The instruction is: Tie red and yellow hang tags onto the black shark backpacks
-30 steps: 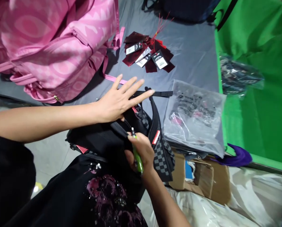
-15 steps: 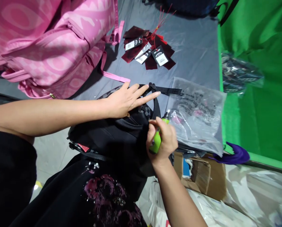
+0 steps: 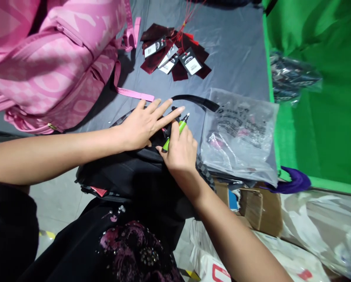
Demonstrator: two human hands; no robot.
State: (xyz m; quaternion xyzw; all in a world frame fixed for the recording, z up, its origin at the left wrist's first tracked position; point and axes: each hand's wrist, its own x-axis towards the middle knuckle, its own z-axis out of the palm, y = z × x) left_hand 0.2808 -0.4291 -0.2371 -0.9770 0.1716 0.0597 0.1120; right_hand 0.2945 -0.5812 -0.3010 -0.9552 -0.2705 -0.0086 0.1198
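A black backpack (image 3: 119, 170) with checkered parts lies at the table's near edge, against my lap. My left hand (image 3: 142, 123) rests on its upper part, palm down and fingers spread. Close by, my right hand (image 3: 181, 149) is closed around a bright green hand tool (image 3: 181, 126) with a dark, pale-ended tip pointing up and away. Its exact kind is unclear. The tool is over the bag beside my left fingertips; whether it touches the bag is hidden. A black strap (image 3: 197, 100) reaches right from the bag onto a clear printed plastic bag (image 3: 240, 137).
A pink patterned backpack (image 3: 75, 58) stands at the left, its strap near my left hand. Dark red pieces with hang tags (image 3: 175, 58) lie farther back on the grey-covered table (image 3: 231, 51). Cardboard boxes (image 3: 271, 215) and white bags (image 3: 281, 256) are below right.
My right hand has moved left and farther away with the green tool, up beside my left fingers. The tool now shows its narrow side. The black strap has shifted into a curve.
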